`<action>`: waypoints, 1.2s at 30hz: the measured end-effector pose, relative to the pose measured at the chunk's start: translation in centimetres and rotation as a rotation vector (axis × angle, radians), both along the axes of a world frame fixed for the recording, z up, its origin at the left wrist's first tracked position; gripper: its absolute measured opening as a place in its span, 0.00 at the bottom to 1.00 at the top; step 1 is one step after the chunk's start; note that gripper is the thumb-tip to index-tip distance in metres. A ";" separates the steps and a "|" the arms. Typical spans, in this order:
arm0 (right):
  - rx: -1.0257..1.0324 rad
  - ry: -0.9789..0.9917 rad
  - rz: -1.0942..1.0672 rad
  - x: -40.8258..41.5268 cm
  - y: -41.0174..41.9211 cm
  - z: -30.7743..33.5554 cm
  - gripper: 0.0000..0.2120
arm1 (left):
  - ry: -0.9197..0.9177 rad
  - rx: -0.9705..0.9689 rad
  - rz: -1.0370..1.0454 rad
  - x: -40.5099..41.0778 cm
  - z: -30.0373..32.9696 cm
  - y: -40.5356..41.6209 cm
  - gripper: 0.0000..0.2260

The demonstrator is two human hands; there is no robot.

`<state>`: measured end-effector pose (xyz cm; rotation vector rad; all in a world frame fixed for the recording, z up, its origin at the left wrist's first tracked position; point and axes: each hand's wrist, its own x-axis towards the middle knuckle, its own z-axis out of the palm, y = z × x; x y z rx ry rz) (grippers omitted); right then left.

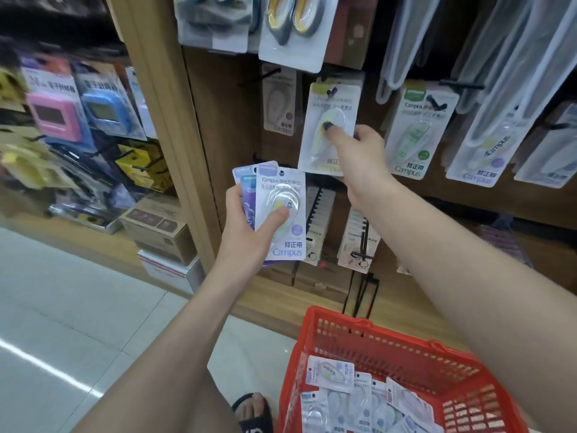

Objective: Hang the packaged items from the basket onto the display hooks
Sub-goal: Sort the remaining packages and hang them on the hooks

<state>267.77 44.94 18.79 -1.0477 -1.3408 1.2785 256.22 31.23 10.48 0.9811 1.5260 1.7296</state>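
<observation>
My right hand [352, 142] pinches a yellow-green correction tape pack [321, 151] by its right side, thumb on the blister. The pack's top hole is at a black display hook [331, 90] on the wooden board. My left hand [249, 223] grips a fanned stack of packs [281, 214], a purple-label Campus pack in front, thumb across its blister. The red basket [406, 354] stands on the floor at lower right, with several more packs [359, 398] lying inside.
Other Campus packs hang to the right [415, 135] and left [278, 104] on the same board. Larger items hang above. A wooden post [175, 120] divides this bay from shelves of boxed goods at left. Cardboard boxes [156, 229] sit on the floor shelf.
</observation>
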 end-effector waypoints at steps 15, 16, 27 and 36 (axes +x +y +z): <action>-0.234 -0.212 0.041 -0.2 -3.8 -4.6 0.16 | -0.126 0.005 -0.016 -1.2 -0.5 1.2 0.12; -0.263 -0.181 0.151 -0.1 -4.7 -5.0 0.13 | -0.108 0.007 -0.015 -1.3 -0.7 1.2 0.12; -0.414 0.009 0.520 0.6 -6.4 -7.4 0.16 | 0.034 -0.086 -0.011 -2.4 -1.6 0.6 0.13; -0.537 0.248 0.254 -1.8 -7.4 -11.0 0.02 | -0.223 -0.077 0.263 -5.3 -2.2 0.5 0.15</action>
